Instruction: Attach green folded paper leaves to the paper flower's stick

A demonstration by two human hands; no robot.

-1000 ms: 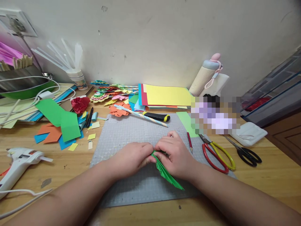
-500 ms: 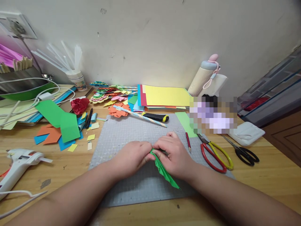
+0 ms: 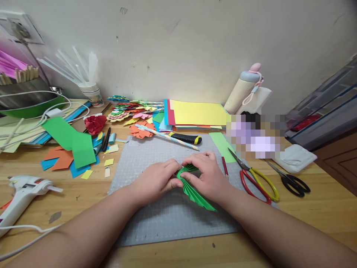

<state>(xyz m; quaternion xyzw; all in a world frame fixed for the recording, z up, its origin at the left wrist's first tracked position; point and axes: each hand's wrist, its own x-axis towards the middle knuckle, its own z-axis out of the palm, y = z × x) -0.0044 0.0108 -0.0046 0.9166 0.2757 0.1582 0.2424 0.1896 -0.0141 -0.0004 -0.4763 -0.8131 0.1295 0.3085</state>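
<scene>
Between both hands is a pleated piece of green paper (image 3: pixel 196 195), folded like a fan, over the grey cutting mat (image 3: pixel 147 223). My left hand (image 3: pixel 157 178) pinches its narrow gathered end with thumb and fingers. On the other side, my right hand (image 3: pixel 208 176) grips the pleats, its thumb on the near face and its fingers behind. Part of the paper curves up inside the right hand; its lower tip points toward the near right. A dark red pencil (image 3: pixel 225 166) lies just beyond the right hand.
Red-and-yellow-handled scissors (image 3: pixel 258 182) and black scissors (image 3: pixel 295 184) lie on the right. A utility knife (image 3: pixel 185 139) and striped paper straw (image 3: pixel 170 138) cross the mat's far edge. Left are a glue gun (image 3: pixel 26 193) and green paper scraps (image 3: pixel 82 149). Stacked coloured paper (image 3: pixel 199 113) lies behind.
The green fan has spread wider, with pleats now showing inside my right hand. Its lower tip has risen slightly and moved right. Both hands keep their hold.
</scene>
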